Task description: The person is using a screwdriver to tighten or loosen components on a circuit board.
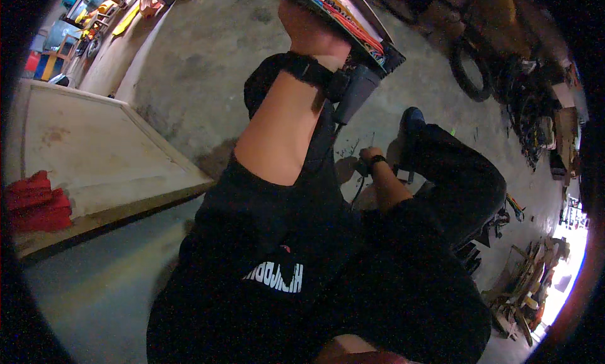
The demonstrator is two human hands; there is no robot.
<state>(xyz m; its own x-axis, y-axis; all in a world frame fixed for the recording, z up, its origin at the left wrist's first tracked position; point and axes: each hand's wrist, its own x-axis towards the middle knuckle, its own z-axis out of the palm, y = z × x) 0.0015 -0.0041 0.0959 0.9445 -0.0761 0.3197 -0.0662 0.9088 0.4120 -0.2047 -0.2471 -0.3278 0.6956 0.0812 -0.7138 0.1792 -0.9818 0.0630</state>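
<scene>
At the top of the view my left hand is up against a shallow open case packed with orange, red and green wires. The hand appears to hold the case from its near side; its fingertips are hidden. Beside my left wrist, which wears a black band, hangs a tapered dark grey handle with a cord at its lower end. Low over the floor, near my shoe, my right hand is closed around something small and dark that I cannot make out. A dark cord runs down close by it.
A pale panelled board slants at the left, with a red cloth on its edge. Small dark bits lie on the concrete floor. To the right are a tyre, tangled cables and a scrap pile.
</scene>
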